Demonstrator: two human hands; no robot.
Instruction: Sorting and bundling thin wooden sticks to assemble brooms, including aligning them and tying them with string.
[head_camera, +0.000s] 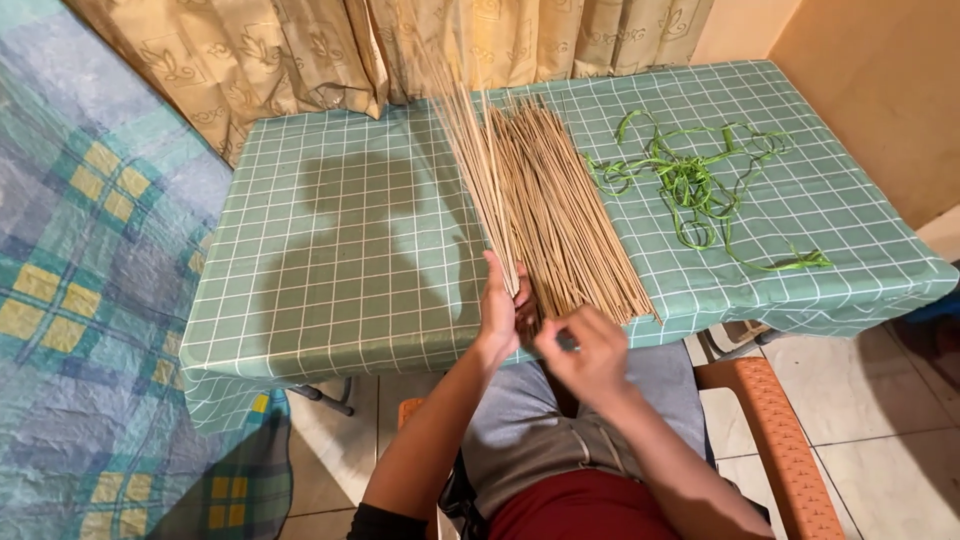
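The left hand (500, 305) clamps its fingers round a few thin sticks (478, 165) lifted off the bench-edge bundle (560, 200) — light, springy, likely brittle, best gripped near the butt ends — while the right hand's (590, 352) fingers curl, pinching another.

You're in a home room: patterned beige curtains (330, 50) behind a tabletop (330, 250) under green checked cloth, a plaid-covered bed (80, 250) beside it, tiled floor (880, 420) underfoot.
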